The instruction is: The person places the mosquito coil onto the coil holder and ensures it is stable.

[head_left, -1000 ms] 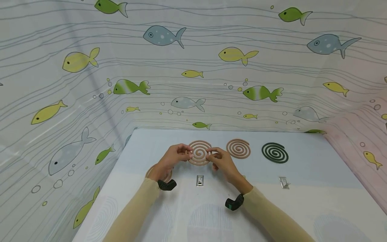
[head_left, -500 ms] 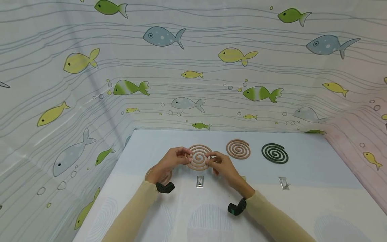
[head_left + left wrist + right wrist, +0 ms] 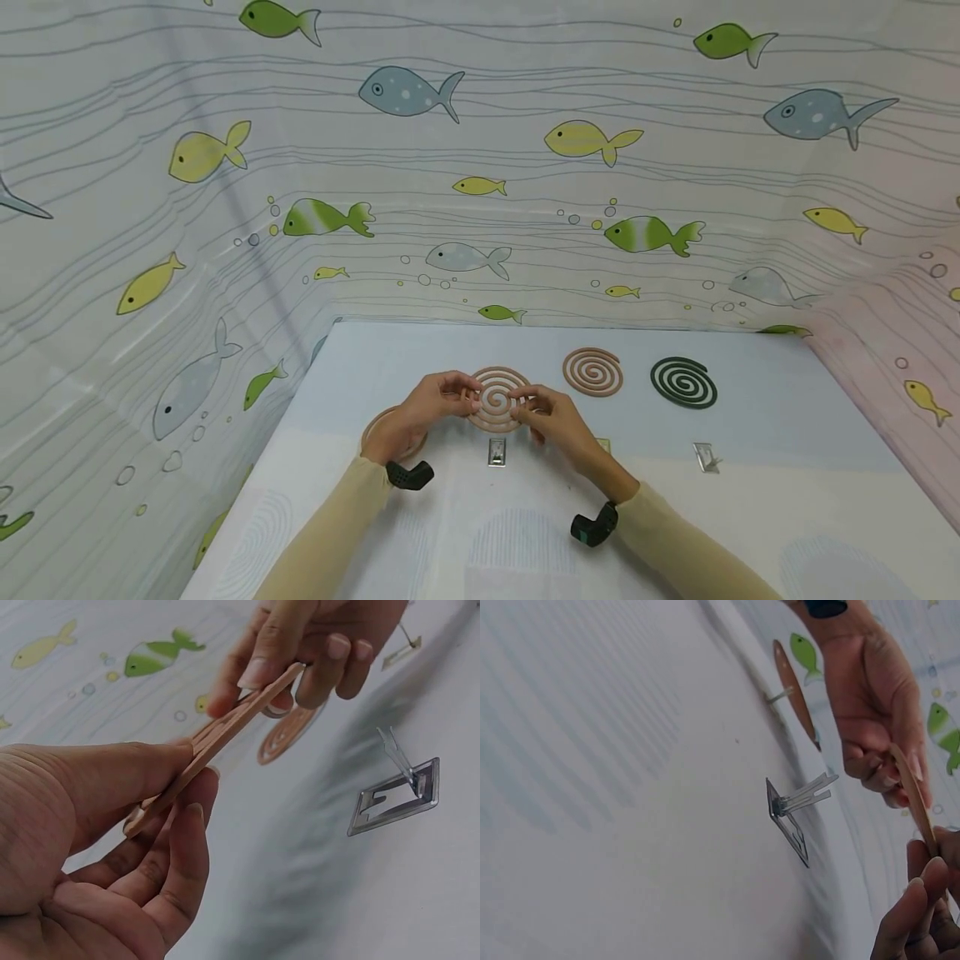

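Note:
Both hands pinch a light brown mosquito coil [image 3: 497, 373] by opposite edges, thumbs on the face towards me. My left hand [image 3: 427, 408] grips its left side and my right hand [image 3: 561, 421] its right side. The wrist views show the coil [image 3: 229, 735] tilted and raised off the table. Just below it in the head view lies a small metal coil stand [image 3: 497, 452], its thin split prong sticking up in the left wrist view. Another brown coil [image 3: 369, 432] is partly hidden under my left wrist; a prong shows beside that coil [image 3: 795, 694] in the right wrist view.
On the table [image 3: 780, 533], a brown coil [image 3: 592, 372] and a dark green coil [image 3: 683, 383] lie towards the back right. A metal stand [image 3: 706, 457] sits in front of the green one. Another stand [image 3: 604, 446] is partly covered by my right wrist. Fish-patterned sheeting [image 3: 525, 217] walls the back and sides.
Both hands have brought the held coil down the head view, towards me and closer to the metal stand in front of it. The other coils and stands stay put.

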Demonstrator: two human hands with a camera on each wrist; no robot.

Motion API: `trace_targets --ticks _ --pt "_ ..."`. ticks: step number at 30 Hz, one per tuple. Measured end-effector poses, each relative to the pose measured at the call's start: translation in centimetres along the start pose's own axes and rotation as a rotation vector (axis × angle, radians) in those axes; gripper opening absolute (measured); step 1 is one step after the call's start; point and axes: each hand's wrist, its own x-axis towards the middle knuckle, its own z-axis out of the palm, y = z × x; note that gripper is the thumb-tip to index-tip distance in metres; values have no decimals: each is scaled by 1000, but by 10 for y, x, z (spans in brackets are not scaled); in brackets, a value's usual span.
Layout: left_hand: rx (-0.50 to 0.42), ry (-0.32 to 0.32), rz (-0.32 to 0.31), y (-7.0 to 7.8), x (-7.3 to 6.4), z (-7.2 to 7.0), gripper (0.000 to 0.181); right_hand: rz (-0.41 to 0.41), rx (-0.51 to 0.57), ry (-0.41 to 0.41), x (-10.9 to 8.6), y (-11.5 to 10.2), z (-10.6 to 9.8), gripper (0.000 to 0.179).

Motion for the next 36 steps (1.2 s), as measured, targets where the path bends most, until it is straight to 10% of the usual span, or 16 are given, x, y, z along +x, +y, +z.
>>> trace_targets --ticks 36 --pt "2 -50 7 -2 -21 21 34 59 53 -7 -21 4 8 33"
